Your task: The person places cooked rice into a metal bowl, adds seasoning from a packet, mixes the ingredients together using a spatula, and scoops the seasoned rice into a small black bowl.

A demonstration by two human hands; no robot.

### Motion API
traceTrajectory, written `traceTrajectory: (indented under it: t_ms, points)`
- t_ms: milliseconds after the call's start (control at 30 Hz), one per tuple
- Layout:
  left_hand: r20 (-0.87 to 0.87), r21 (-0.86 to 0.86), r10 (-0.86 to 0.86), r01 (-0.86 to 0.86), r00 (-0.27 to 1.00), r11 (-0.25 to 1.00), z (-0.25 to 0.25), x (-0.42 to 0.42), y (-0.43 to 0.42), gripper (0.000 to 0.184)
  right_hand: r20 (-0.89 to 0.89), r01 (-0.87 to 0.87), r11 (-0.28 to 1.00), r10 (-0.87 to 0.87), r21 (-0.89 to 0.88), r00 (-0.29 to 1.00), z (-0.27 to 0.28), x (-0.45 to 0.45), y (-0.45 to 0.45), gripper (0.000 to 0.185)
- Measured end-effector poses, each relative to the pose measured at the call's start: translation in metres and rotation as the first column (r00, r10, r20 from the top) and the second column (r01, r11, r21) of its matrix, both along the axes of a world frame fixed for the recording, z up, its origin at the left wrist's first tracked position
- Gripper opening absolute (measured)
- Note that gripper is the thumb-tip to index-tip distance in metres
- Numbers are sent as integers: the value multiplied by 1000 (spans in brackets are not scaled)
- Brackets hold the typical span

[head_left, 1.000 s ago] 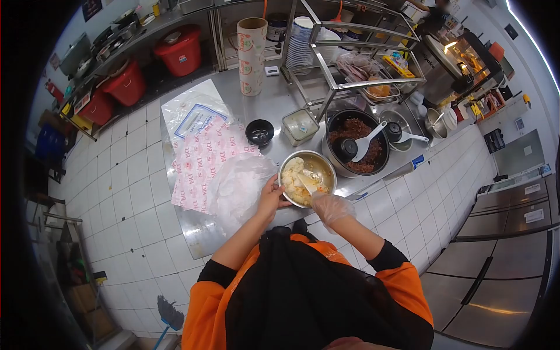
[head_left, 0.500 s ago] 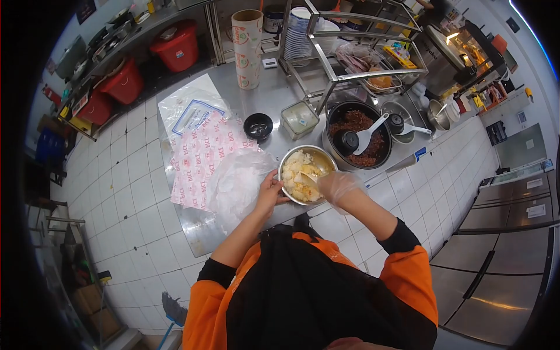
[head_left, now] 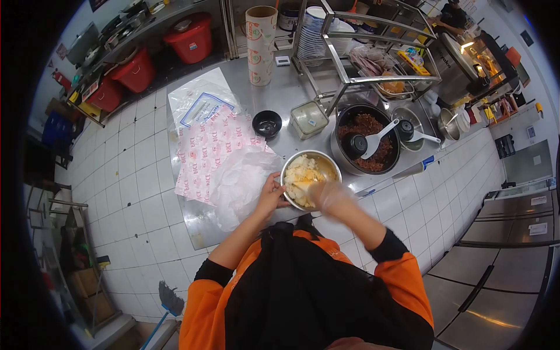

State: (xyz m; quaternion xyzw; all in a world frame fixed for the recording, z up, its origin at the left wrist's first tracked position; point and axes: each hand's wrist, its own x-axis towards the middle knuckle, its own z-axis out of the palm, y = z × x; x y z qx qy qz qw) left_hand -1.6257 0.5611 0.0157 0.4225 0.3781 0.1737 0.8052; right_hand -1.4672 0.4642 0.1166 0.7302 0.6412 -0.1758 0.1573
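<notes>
A round metal bowl (head_left: 333,169) at the table's front edge holds white rice (head_left: 301,170) with yellow-orange bits in it. My left hand (head_left: 273,193) grips the bowl's left rim. Over the bowl's lower right side is my right hand (head_left: 331,197), in a clear plastic glove and blurred by motion, closed on a pale spatula (head_left: 303,185) whose blade is in the rice. Right of the bowl stands a black pot (head_left: 366,139) of reddish-brown food, with a white ladle (head_left: 378,141) and a black cup-like item lying in it.
Patterned paper (head_left: 210,151) and crumpled plastic (head_left: 239,186) lie left of the bowl. Behind it are a small black bowl (head_left: 267,124), a square container (head_left: 309,120), a tall paper roll (head_left: 261,46) and a metal rack (head_left: 379,80). Another person (head_left: 451,17) stands at the far upper right.
My right hand and the spatula have shifted about over the rice. My left hand stays on the bowl's rim. The camera view has moved slightly.
</notes>
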Motion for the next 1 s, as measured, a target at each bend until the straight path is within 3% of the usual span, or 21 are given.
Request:
traceTrajectory:
  t_ms: [100,200,333,433,533,700,933,1000]
  points:
    - [-15,20,9,-9,1000,1000,-3,-4,4,48,-66,160,964,-177,-211,982,71,21,30,17]
    - [-10,-8,33,-33,999,999,-6,-4,0,48,-74,137,971,-154,-194,985,97,6,15,19]
    - [-24,-2,48,-48,999,999,-6,-2,-2,48,19,-112,987,115,-111,993,54,-16,12,28]
    - [-4,7,64,-64,998,998,-5,1,-2,48,-40,126,965,-139,-229,989,20,26,30,29]
    - [-15,11,54,-53,998,999,-2,-1,0,48,-83,113,974,-131,-198,988,62,50,27,30]
    - [-27,12,83,-83,996,996,-9,-1,-2,47,-50,-43,992,38,-117,998,73,39,0,28]
    - [-51,-3,37,-37,998,999,-1,1,-2,50,-83,-36,973,17,-230,996,-1,30,-12,19]
    - [-4,1,56,-56,998,998,-5,2,-6,50,-106,99,967,-126,-234,986,-3,31,-8,19]
